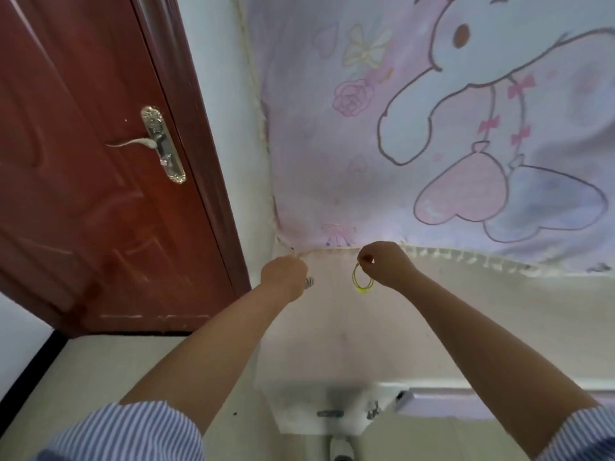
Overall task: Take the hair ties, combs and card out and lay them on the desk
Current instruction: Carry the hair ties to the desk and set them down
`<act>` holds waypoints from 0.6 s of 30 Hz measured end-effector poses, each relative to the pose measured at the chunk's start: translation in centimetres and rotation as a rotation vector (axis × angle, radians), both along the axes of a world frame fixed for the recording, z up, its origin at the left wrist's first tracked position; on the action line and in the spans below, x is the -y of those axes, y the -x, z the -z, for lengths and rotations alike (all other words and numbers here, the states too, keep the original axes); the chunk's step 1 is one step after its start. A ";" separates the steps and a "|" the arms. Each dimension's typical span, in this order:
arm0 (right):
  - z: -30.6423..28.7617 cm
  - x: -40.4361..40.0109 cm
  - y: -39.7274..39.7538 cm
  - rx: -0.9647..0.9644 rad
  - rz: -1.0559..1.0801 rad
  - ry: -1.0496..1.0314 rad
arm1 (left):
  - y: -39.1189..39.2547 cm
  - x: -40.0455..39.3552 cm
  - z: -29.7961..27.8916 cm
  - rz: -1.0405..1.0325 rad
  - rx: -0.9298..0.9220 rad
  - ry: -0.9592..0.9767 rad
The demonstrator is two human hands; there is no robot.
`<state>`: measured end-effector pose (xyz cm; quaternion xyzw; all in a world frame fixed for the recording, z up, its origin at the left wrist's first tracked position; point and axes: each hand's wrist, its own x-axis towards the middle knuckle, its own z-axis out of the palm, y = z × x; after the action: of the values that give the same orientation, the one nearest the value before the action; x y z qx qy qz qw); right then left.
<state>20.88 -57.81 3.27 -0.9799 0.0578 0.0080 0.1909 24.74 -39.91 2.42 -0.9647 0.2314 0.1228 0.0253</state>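
Note:
My right hand [386, 262] pinches thin yellow hair ties [361, 281] between thumb and finger, so the loops hang just above the pale desk top [432, 311]. My left hand [284, 277] is closed at the desk's far left corner, near the cloth's lace edge. A small striped object [309, 282] shows at its fingers; I cannot tell what it is. No combs or card are in view.
A pastel cartoon cloth [432, 128] hangs behind the desk, its lace fringe on the desk's back edge. A dark red door [100, 161] with a metal handle [156, 143] stands at left. A white drawer front [329, 410] lies below the desk's front edge.

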 end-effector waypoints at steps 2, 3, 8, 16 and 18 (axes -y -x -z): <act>2.5 0.8 -5.5 -0.010 -0.032 0.024 | -3.9 1.1 2.5 -0.033 -0.032 -0.016; 3.7 1.0 -8.1 -0.010 -0.047 0.042 | -5.7 1.5 3.7 -0.055 -0.043 -0.018; 10.7 1.2 -16.1 0.033 -0.118 0.096 | -12.6 3.0 9.4 -0.171 -0.010 -0.012; 21.0 -0.5 -12.9 -0.010 -0.159 0.021 | -11.7 4.7 17.7 -0.130 0.056 -0.082; 21.4 -0.4 -12.8 -0.007 -0.168 0.022 | -11.4 4.7 18.2 -0.096 0.125 0.000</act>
<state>33.67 -57.44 -18.15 -0.9832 -0.0238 0.0268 0.1788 36.17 -44.62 -15.74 -0.9805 0.1829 0.0635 0.0339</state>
